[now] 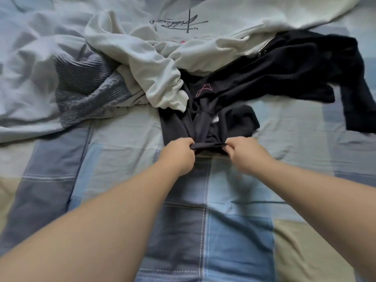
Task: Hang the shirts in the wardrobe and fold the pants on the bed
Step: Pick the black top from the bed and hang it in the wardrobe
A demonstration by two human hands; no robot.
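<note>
A dark grey garment (179, 123) lies bunched in the middle of the bed, partly under a white sweatshirt sleeve. My left hand (180, 153) and my right hand (246, 154) each pinch one end of its near edge, which is stretched taut between them just above the bedsheet. Behind it a black garment (284, 72) with a small pink embroidered mark sprawls to the right. A white sweatshirt (158, 58) with a dark script logo spreads across the back. Which dark piece is pants I cannot tell.
A grey ribbed knit garment (87, 88) lies at the left beside the white sweatshirt. The bedsheet (223, 231) is patchwork in blue, grey and beige, and a rumpled pale sheet (30, 68) fills the far left.
</note>
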